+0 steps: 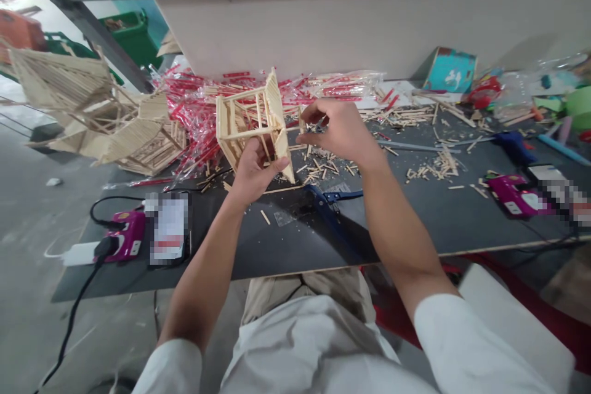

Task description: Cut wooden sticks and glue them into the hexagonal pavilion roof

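Note:
A small model house (249,112) of pale wooden sticks is tilted on its side above the table, its ribbed roof facing right. My left hand (258,172) is closed round its underside, thumb against the roof's lower edge. Just right of the roof, my right hand (335,129) pinches a small wooden piece (300,120) between thumb and fingertips. A thin stick seems to join that piece to the roof; whether they are fixed together I cannot tell. Below the hands lies a blue two-handled tool (330,200) beside a short loose stick (265,217).
A larger stick-built model (138,129) stands at the left. Red-and-clear wrapped sticks (194,104) are heaped behind the house. Stick offcuts (434,163) litter the dark table (277,258). Purple power strips (127,235) with cables, a phone (170,228) and a teal box (450,69) lie about.

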Demonstrator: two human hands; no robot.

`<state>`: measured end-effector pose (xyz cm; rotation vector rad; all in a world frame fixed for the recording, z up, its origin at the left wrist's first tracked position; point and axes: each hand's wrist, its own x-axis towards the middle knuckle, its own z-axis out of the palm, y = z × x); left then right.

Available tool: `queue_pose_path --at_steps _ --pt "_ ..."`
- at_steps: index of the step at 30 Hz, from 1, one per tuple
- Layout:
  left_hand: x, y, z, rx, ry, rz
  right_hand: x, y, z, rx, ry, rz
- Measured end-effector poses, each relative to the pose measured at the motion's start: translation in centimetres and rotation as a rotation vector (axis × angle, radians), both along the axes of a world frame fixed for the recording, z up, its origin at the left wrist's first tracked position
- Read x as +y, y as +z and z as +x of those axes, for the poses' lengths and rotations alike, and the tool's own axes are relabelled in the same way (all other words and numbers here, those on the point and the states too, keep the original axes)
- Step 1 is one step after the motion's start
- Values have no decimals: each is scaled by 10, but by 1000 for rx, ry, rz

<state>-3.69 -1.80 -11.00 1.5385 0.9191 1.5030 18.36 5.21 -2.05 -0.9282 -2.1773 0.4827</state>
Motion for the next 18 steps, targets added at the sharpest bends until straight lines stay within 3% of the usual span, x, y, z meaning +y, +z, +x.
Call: queue_pose_path --at_steps 18 --pt "-3 4 0 9 7 -11 17 -3 10 133 -29 -145"
